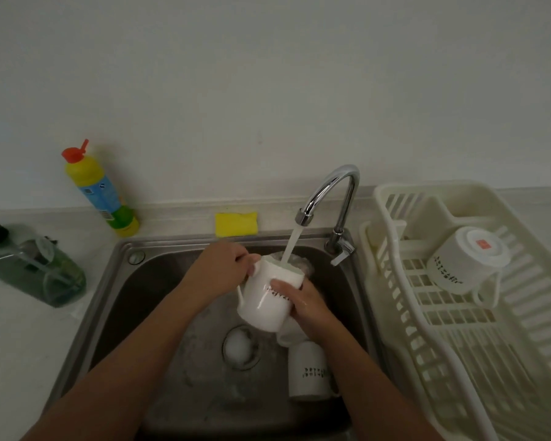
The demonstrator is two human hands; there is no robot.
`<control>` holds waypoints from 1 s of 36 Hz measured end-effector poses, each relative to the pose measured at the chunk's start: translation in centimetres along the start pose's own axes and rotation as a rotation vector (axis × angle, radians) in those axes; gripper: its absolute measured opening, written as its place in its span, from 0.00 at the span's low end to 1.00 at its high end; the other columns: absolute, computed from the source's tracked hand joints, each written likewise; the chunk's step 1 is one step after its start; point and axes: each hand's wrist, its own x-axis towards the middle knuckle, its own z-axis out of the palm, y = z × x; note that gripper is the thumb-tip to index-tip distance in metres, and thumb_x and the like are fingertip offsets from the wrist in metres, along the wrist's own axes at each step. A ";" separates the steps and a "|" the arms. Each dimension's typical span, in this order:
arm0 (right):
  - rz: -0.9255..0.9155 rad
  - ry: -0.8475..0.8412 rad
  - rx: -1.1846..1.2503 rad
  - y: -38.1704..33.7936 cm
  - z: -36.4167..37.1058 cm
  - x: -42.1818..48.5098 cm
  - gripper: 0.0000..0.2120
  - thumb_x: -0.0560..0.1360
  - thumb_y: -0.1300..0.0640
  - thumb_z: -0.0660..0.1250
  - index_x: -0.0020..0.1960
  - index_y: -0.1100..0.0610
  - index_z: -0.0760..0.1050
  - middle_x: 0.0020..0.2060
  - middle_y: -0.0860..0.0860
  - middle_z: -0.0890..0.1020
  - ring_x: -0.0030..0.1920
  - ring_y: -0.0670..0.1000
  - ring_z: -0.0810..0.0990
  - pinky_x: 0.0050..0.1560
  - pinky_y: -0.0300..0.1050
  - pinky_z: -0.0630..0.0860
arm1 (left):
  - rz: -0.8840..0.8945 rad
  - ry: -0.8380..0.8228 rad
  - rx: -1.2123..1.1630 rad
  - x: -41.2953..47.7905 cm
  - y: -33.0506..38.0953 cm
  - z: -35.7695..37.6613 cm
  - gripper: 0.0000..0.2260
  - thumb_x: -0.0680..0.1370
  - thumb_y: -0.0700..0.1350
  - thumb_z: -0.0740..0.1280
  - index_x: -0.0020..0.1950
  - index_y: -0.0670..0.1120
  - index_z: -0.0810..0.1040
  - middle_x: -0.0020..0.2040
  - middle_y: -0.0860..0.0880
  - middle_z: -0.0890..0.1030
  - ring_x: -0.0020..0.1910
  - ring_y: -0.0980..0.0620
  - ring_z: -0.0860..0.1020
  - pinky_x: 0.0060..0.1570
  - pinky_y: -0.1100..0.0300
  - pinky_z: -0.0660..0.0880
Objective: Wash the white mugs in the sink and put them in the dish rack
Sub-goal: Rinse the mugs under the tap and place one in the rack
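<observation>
I hold a white mug [261, 300] tilted over the steel sink [115, 291], its mouth under the running stream from the chrome tap [331, 189]. My left hand [223, 265] grips the mug's handle side near the rim. My right hand [303, 300] wraps the mug's body from the right, over the black lettering. A second white mug [309, 372] stands in the sink at the lower right, partly behind my right forearm. A third white mug [468, 259] lies mouth down in the cream dish rack [458, 329] on the right.
A yellow sponge [236, 223] lies on the ledge behind the sink. A yellow and green detergent bottle [101, 192] stands at the back left. A green pump bottle [35, 268] lies on the left counter. Foam covers the drain [240, 346].
</observation>
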 end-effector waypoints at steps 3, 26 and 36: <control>0.170 0.025 0.010 0.2 0.1 -0.2 0.26 0.65 0.45 0.75 0.60 0.54 0.77 0.50 0.54 0.85 0.53 0.55 0.83 0.57 0.57 0.79 | -0.081 -0.018 -0.074 0.1 -0.8 0.8 0.19 0.82 0.53 0.62 0.38 0.44 0.82 0.37 0.47 0.81 0.33 0.54 0.76 0.44 0.59 0.74; 0.474 0.022 -0.299 0.2 0.0 -0.8 0.44 0.49 0.31 0.78 0.59 0.51 0.75 0.53 0.54 0.84 0.53 0.58 0.83 0.56 0.61 0.79 | -0.434 -0.225 -0.626 -2.1 -4.8 4.1 0.17 0.83 0.47 0.63 0.40 0.39 0.82 0.28 0.48 0.78 0.26 0.53 0.75 0.28 0.63 0.72; -0.032 0.021 -0.475 -2.0 -1.4 -1.3 0.32 0.63 0.52 0.81 0.60 0.46 0.68 0.56 0.47 0.78 0.56 0.49 0.79 0.54 0.51 0.81 | -0.169 -0.146 -0.745 -2.2 -5.0 5.3 0.13 0.83 0.44 0.62 0.46 0.39 0.82 0.37 0.45 0.83 0.39 0.48 0.82 0.44 0.56 0.82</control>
